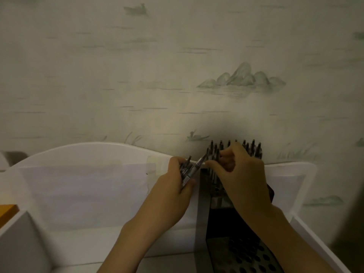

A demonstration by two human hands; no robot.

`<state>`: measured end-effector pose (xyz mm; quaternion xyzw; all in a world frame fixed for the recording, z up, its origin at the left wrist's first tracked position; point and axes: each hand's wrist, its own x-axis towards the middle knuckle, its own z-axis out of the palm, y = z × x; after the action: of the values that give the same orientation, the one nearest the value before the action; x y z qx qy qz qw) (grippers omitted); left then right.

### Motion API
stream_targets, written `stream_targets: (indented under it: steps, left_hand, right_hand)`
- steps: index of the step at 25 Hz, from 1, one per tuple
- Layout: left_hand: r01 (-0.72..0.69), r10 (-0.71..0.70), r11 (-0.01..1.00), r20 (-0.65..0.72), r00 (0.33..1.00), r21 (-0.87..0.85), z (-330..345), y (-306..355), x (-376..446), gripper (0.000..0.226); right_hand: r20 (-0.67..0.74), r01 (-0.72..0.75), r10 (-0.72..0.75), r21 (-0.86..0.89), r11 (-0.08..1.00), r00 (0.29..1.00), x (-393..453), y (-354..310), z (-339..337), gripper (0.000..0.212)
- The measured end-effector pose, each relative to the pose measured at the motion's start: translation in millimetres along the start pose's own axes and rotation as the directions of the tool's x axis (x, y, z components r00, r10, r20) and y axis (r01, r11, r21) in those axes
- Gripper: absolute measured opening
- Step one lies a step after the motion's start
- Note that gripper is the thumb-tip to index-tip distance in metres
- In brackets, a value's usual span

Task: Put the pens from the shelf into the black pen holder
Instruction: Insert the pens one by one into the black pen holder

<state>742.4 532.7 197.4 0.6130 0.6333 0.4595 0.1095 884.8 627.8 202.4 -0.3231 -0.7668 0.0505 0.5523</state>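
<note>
Now pens (187,170) between both hands.

pen holder (246,253): black metal with punched round holes, a bit shiny | pens (234,149): dark plastic, some see-through and shiny | shelf (82,150): smooth white, glossy | wall (177,66), top of frame: matt paper with pale painted hills

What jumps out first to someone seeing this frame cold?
Two hands meet at centre: the left hand grips a small bundle of pens, and the right hand pinches the tip of one of them beside it. Behind the right hand, a row of pens stands upright in the black pen holder, whose perforated wall runs down to the lower edge. The wallpaper above shows pale mountains.
</note>
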Motion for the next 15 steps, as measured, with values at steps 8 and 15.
stream_targets:
  steps: [8, 15]
  left_hand:
    - [-0.025, 0.025, 1.000, 0.002, 1.000, -0.019, 5.4, 3.7, -3.5, 0.026]
    - [-0.026, 0.026, 1.000, -0.005, 1.000, -0.018, 5.6, 3.3, -5.6, 0.026]
  right_hand:
    - [0.000, -0.146, 0.148, 0.179, 0.973, 0.989, -6.0, -5.4, -9.0, 0.020]
    - [0.105, -0.244, 0.229, 0.157, 0.957, 0.968, 3.0, -4.8, -9.2, 0.018]
